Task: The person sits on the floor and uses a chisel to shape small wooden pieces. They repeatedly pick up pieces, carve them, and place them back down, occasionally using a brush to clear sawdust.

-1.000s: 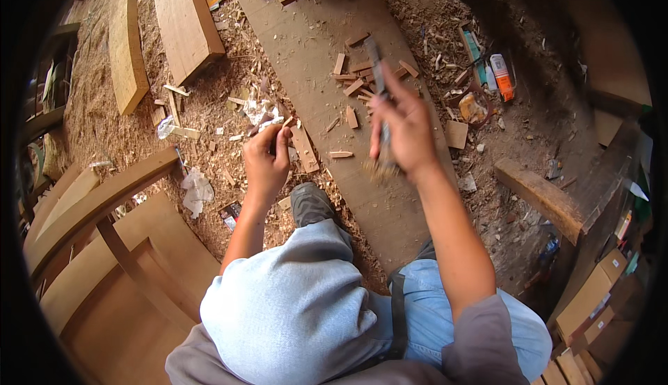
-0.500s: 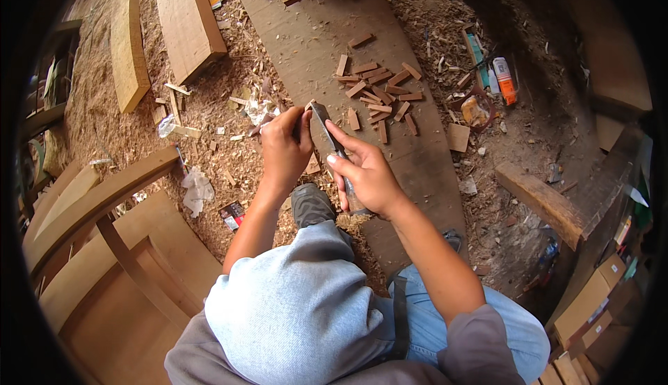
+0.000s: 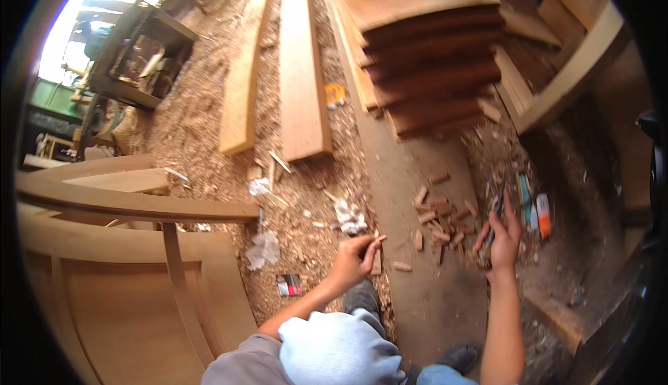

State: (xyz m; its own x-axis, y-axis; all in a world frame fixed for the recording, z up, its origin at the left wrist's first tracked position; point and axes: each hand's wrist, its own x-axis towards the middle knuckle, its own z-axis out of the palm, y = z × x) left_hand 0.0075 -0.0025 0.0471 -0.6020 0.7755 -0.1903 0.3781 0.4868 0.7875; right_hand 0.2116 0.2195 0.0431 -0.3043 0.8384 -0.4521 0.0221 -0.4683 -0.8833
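Note:
My left hand [image 3: 353, 263] is closed, thumb against fingers, pinching a small wooden block [image 3: 381, 237] above the edge of a long flat board [image 3: 438, 305]. Farther right, my right hand [image 3: 504, 244] is wrapped around a dark, narrow, blade-like metal tool [image 3: 499, 202] that points away from me; blur hides its exact kind. Between the hands, a loose pile of small reddish-brown wooden blocks [image 3: 442, 218] lies on the board. One more block [image 3: 402, 266] lies apart, nearer my left hand.
A stack of curved wooden panels [image 3: 431, 58] stands at the far end. Long planks [image 3: 303, 72] lie on shavings at far left. A panelled wooden frame [image 3: 132, 301] is at near left. An orange-and-white bottle [image 3: 543, 214] lies beside my right hand.
My right hand has moved right with the tool, away from my left hand, which still pinches a block. The view has tilted up and swung, bringing the panel stack into sight.

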